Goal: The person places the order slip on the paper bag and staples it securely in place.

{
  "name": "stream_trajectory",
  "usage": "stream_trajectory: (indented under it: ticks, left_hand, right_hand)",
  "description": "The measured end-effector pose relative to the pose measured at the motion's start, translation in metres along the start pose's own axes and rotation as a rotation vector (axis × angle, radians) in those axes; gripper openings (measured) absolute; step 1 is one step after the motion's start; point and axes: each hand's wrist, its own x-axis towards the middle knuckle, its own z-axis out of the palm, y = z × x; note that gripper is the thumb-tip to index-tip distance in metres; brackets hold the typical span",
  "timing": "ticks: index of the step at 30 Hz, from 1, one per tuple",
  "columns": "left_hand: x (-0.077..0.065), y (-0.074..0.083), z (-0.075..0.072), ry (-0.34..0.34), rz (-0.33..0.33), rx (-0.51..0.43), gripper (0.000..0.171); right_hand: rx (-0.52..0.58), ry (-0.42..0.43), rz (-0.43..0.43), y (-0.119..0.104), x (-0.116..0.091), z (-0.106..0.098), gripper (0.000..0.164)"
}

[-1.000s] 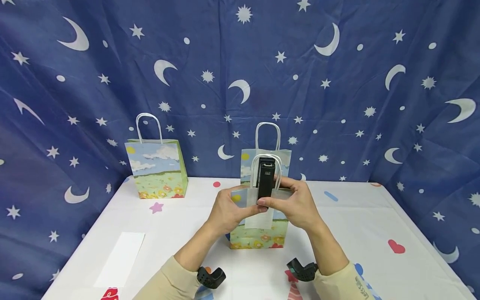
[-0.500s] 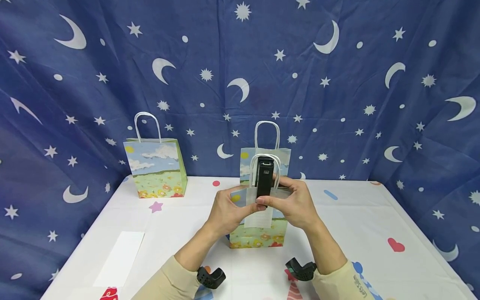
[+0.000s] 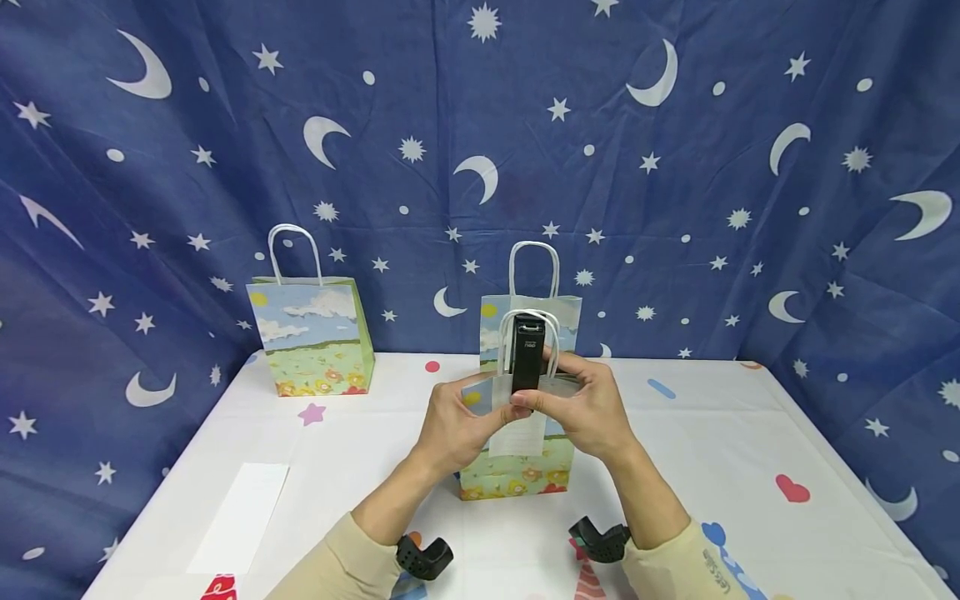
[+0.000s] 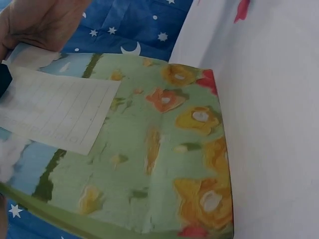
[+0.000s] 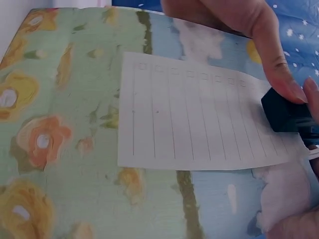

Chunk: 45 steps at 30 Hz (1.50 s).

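Upright in front of me is a paper gift bag (image 3: 510, 483) with a meadow print and white cord handles. A lined paper slip (image 5: 199, 119) lies against its front at the top. Over the slip and the bag's top edge stands a black stapler (image 3: 528, 354), its lower end on the slip. My right hand (image 3: 596, 408) grips the stapler, thumb across its front. My left hand (image 3: 450, 425) holds the bag's upper left side, its thumb reaching to the stapler's lower end. The fingers behind the bag are mostly hidden.
A matching gift bag (image 3: 531, 312) stands close behind the held one. Another gift bag (image 3: 315, 333) stands at the back left. A blank white paper strip (image 3: 242, 517) lies on the left of the white tablecloth (image 3: 690, 467). A starry blue curtain (image 3: 405, 100) closes off the back.
The stapler has shifted slightly left with the right hand, and the held bag's base has turned a little. Both hands keep their holds.
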Motion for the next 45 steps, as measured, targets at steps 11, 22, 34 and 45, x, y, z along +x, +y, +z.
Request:
stream_trajectory:
  ticks: [11, 22, 34, 45]
  left_hand:
    - [0.004, 0.003, -0.004, -0.034, -0.061, -0.021, 0.043]
    - [0.003, 0.004, -0.019, -0.128, -0.310, 0.051, 0.067]
    - [0.003, -0.004, -0.027, -0.261, -0.195, -0.027, 0.033]
    - [0.004, -0.004, -0.026, -0.239, -0.178, -0.030, 0.033]
  right_hand:
    - [-0.003, -0.065, 0.013, -0.002, 0.002, -0.006, 0.048]
    - [-0.102, -0.124, 0.080, -0.005, -0.001, -0.013, 0.054]
    - [-0.130, -0.135, -0.107, -0.004, -0.003, -0.024, 0.106]
    - [-0.165, -0.111, -0.259, -0.007, -0.005, -0.020, 0.116]
